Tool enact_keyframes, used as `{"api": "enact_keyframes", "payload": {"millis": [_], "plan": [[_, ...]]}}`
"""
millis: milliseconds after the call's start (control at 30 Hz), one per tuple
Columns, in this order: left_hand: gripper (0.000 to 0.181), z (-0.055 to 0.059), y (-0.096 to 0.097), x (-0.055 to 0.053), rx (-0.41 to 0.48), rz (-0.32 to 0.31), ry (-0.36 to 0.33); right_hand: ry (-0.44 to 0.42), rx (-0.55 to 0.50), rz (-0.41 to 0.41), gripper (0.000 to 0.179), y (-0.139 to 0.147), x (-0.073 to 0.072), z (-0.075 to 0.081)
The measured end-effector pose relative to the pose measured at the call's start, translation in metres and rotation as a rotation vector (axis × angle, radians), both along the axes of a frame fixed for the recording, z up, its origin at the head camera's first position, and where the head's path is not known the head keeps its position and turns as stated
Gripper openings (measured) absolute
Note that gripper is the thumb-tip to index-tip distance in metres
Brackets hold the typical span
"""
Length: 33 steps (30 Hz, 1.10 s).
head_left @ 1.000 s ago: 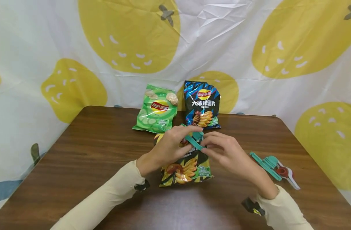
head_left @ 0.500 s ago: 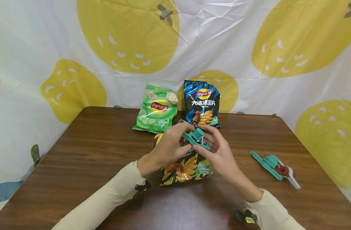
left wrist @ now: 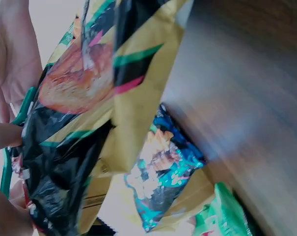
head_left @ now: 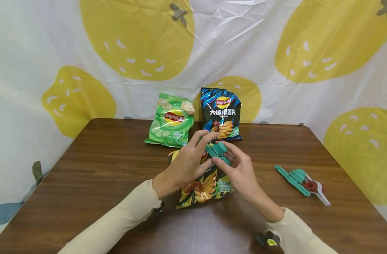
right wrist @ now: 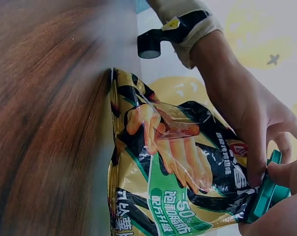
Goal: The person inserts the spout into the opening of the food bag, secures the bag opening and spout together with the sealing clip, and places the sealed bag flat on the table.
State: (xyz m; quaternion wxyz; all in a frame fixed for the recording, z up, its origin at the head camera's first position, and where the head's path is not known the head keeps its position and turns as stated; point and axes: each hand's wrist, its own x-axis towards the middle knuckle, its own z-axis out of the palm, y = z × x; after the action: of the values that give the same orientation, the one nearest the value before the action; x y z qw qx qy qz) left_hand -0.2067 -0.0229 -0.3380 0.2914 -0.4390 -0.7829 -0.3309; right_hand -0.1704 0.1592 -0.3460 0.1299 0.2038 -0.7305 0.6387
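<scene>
A black and yellow chip bag stands on the table in front of me, its printed front also filling much of the right wrist view. Across its top sits a teal bag clip with a round spout cap. My right hand grips the clip's right end, thumb in front and fingers behind. My left hand pinches the bag's top by the clip's left end, its thumb on the front and its upper fingers raised over the clip. In the left wrist view, the back of the bag hides part of the fingers.
Behind stand a green chip bag and a blue and black chip bag, near the lemon-print cloth. To the right on the wooden table lie another teal clip and a white and red clip.
My right hand has shifted from fingertips at the clip's lower end to a grip round its right side. My left fingers have lifted a little off the clip.
</scene>
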Motion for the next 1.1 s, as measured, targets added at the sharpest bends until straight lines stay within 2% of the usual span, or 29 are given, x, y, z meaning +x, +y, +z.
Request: {"api": "enact_keyframes", "payload": {"millis": [133,233,333,433,533,633,833,933,1033,1100], "plan": [[0.081,0.009,-0.006,-0.001,-0.04,0.016,0.001,0.007,-0.001,-0.032,0.044,0.002,-0.001,0.0],[0.079,0.018,-0.017,-0.006,-0.02,-0.006,-0.086,0.008,0.002,-0.032,0.044,0.002,-0.003,0.0],[0.051,0.023,-0.026,-0.013,0.024,-0.064,-0.227,0.003,0.008,-0.004,0.044,0.003,-0.003,0.001],[0.021,0.024,-0.031,-0.018,0.046,-0.114,-0.313,0.005,0.024,0.042,0.042,0.005,-0.001,0.001],[0.011,0.024,-0.031,-0.018,0.054,-0.15,-0.307,0.016,0.054,0.079,0.041,0.007,0.0,0.002],[0.008,0.024,-0.028,-0.016,0.069,-0.166,-0.259,0.042,0.091,0.091,0.041,0.008,0.001,0.003],[0.009,0.025,-0.024,-0.012,0.09,-0.165,-0.187,0.088,0.111,0.092,0.042,0.008,0.003,0.007],[0.01,0.025,-0.024,-0.013,0.078,-0.154,-0.159,0.09,0.122,0.087,0.041,0.009,0.002,0.006],[0.009,0.023,-0.025,-0.016,0.038,-0.133,-0.165,0.055,0.142,0.093,0.042,0.01,-0.001,0.005],[0.009,0.021,-0.027,-0.017,-0.002,-0.127,-0.192,0.018,0.152,0.104,0.041,0.011,-0.003,0.005]]}}
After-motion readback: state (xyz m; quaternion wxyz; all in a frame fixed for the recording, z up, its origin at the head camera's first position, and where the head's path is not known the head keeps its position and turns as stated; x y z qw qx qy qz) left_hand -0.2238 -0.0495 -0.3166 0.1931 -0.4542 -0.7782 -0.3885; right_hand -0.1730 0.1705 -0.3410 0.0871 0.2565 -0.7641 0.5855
